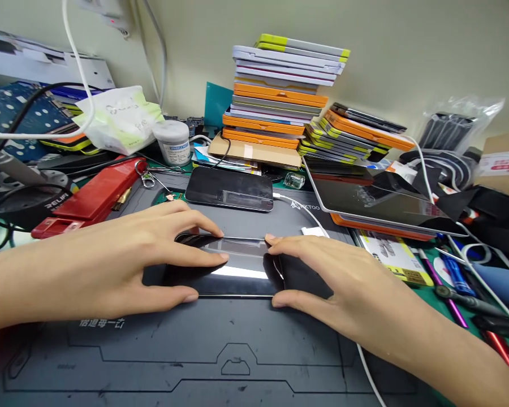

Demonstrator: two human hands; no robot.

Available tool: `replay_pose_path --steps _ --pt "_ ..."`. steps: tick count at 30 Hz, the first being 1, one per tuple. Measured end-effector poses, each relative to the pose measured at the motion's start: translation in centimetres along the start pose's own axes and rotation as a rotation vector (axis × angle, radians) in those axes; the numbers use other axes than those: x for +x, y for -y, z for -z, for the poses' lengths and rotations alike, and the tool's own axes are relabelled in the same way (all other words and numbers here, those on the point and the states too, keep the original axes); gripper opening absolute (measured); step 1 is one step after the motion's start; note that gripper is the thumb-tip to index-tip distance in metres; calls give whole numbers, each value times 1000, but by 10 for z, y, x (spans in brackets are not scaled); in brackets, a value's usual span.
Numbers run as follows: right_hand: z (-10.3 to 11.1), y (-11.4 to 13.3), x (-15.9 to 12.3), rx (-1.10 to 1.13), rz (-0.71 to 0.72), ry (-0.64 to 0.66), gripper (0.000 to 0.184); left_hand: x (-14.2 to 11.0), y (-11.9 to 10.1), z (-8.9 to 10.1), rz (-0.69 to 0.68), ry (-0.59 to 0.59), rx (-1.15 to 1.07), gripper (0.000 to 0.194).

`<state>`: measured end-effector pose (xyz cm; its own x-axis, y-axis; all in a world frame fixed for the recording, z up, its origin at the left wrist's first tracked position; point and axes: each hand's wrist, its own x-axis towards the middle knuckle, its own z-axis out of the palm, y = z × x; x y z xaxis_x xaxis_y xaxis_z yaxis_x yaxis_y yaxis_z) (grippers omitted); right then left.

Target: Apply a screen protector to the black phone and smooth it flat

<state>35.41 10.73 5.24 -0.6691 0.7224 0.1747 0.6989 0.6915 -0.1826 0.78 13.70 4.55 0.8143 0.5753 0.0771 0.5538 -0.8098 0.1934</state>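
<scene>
Head camera view shows two bare hands gripping a glossy black phone (237,273) by its edges on a gray work mat (233,333). The left hand (152,257) spreads over one end, thumb at the near edge, one fingertip at the far edge and another on the glass. The right hand (322,265) pinches the other end between thumb and fingers, beside a flat black item (301,276) partly hidden beneath it. Just beyond the hands lies a second phone (231,189), a white cable (299,208) at its right end. Stacked orange, gray and yellow-green boxes (275,96) rise behind, near a tablet (377,198) at right and a white jar (172,142) and red tool (95,192) at left.
</scene>
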Motion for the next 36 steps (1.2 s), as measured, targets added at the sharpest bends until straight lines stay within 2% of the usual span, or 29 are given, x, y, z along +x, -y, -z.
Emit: replay_pose_path --steps 10,15,17,20,27,31,36 --pt "2 -6 2 -1 129 -55 30 4 -5 6 34 -12 -114 45" --pt "1 -7 3 10 145 -59 25 6 -4 6 99 -9 -181 66" --pt "1 -8 3 3 152 -58 25 7 -5 7 112 -21 -189 71" --pt "2 -10 4 -16 172 -46 26 8 -8 10 115 -13 -190 69" --pt "8 -16 11 -59 228 -33 37 12 -11 18 110 14 -275 73" --pt "-2 -34 5 -108 263 -66 35 12 -8 21 71 12 -312 77" --pt "-15 -48 -5 -140 173 -1 38 11 -5 21 38 22 -328 77"
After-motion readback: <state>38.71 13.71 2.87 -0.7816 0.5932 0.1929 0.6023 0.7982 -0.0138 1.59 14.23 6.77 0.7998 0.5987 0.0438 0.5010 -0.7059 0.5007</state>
